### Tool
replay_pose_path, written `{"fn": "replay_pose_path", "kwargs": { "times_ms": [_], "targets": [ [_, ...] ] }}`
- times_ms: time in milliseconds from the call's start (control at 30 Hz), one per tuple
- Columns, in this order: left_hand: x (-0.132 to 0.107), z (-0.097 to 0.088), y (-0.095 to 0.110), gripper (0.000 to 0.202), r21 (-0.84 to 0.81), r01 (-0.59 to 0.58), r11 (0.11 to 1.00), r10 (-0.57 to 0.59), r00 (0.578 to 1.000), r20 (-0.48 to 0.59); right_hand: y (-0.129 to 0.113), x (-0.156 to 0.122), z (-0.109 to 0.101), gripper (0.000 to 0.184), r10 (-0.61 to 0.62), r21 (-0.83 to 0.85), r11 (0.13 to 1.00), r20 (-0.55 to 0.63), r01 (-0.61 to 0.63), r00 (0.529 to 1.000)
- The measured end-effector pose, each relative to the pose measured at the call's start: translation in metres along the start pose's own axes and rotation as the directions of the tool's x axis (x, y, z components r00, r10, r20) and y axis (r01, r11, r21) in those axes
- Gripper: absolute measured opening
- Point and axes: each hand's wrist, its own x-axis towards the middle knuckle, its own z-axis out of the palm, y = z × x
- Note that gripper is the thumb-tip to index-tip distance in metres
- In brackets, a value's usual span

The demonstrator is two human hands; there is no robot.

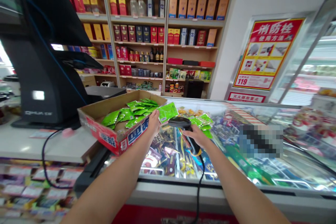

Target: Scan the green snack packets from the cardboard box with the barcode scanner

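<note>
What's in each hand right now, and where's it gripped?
The right hand grips a black handheld barcode scanner by its handle; the left hand appears to pinch a green sachet at its lower corner.

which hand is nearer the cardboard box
Left. The left hand is at the box's front edge, over the cardboard box. The right hand is farther right, gripping a black barcode scanner above the glass-topped display case.
</note>
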Motion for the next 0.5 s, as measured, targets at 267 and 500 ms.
{"fn": "replay_pose_path", "kwargs": {
  "times_ms": [267,500],
  "targets": [
    [0.0009,0.0016,-0.0063,0.024,-0.027,0.001,1.000,0.000,0.999,0.041,0.0011,0.0009,0.0036,0.026,0.006,-0.028,1.000,0.006,-0.006,1.000],
    [-0.0025,0.0031,-0.0038,0.024,-0.028,0.011,1.000,-0.011,0.999,0.034,0.0084,0.0012,-0.0006,0.028,0.033,0.018,0.999,-0.004,-0.033,0.999]
  ]
}}
